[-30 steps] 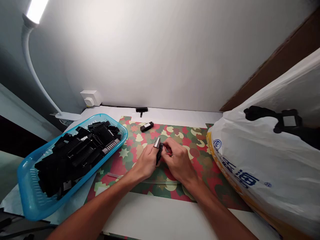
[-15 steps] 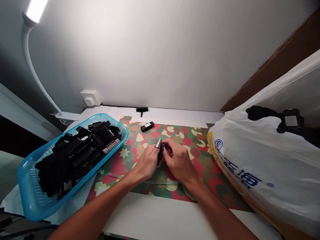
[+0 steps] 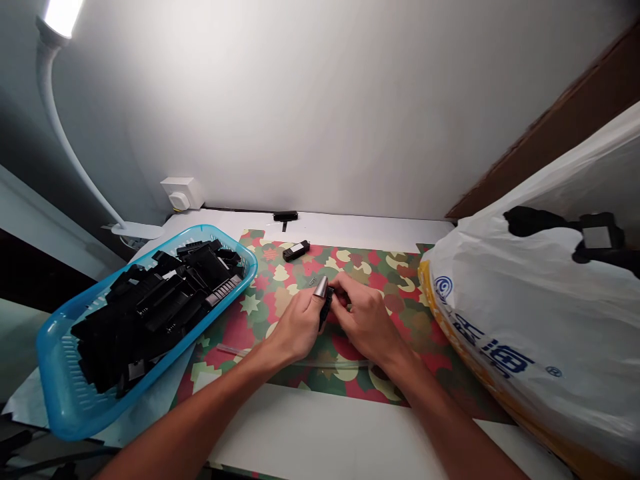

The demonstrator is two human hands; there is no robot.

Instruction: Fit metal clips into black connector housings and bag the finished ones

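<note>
My left hand is closed around a small black plastic part, holding it tilted above the patterned mat. A silver metal thumb cap sits on the left thumb, pressed against the part. My right hand meets the part from the other side, thumb and forefinger pinched at its upper end. Exactly what the right fingertips grip is hidden. Beyond the hands lies a black block with a white label. Some tiny thin pieces rest on the mat near the thumb cap.
A blue plastic basket heaped with black plastic parts stands at left. On the right bulges a large white plastic bag. Another black piece lies by the wall. A clear strip crosses the camouflage-patterned mat. A lamp rises at left.
The view has shifted slightly. The black part has turned a little between my hands, and my right fingers have moved slightly along its upper end. Both hands keep their closed hold.
</note>
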